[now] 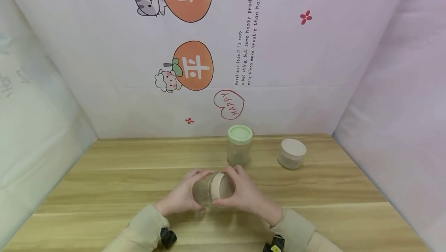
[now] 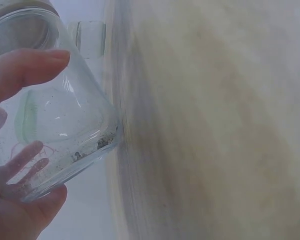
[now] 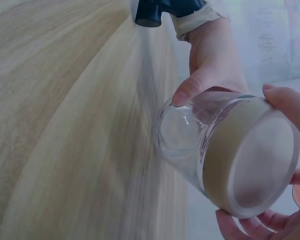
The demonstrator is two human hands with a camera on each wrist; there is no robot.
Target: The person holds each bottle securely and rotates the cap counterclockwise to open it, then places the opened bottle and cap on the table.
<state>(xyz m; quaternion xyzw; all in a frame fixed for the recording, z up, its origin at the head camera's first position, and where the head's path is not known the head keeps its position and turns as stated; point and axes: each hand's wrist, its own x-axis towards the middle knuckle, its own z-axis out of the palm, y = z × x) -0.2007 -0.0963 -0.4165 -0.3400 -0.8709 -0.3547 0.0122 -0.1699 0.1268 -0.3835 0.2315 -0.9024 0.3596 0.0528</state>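
Gripping the clear jar (image 1: 201,192) with both hands, you have it tilted above the near-middle part of the counter (image 1: 139,167), its pale lid (image 3: 265,160) turned toward the right. Your left hand (image 1: 184,194) is curled round the body near the base, while your right hand (image 1: 246,193) spans the lid, thumb on one side and fingers on the other. Whether the base touches the wood, you cannot tell for sure.

Watch the left grip most: the wall is smooth, so if you twist the lid harder than those fingers can resist, the body could spin or slip out and knock against the counter. Squeezing the lid unevenly might make it bind or sit crooked; how tightly it sits now does not show. Dark specks (image 2: 103,142) show at the base corner, and if they are loose inside, tipping the jar further with the lid off could spill them.

Mind the far side too. The green-lidded jar (image 1: 239,151) stands upright just beyond your right fingers, so a careless outward swing could topple it; the squat white-lidded tub (image 1: 292,154), farther right, is less exposed
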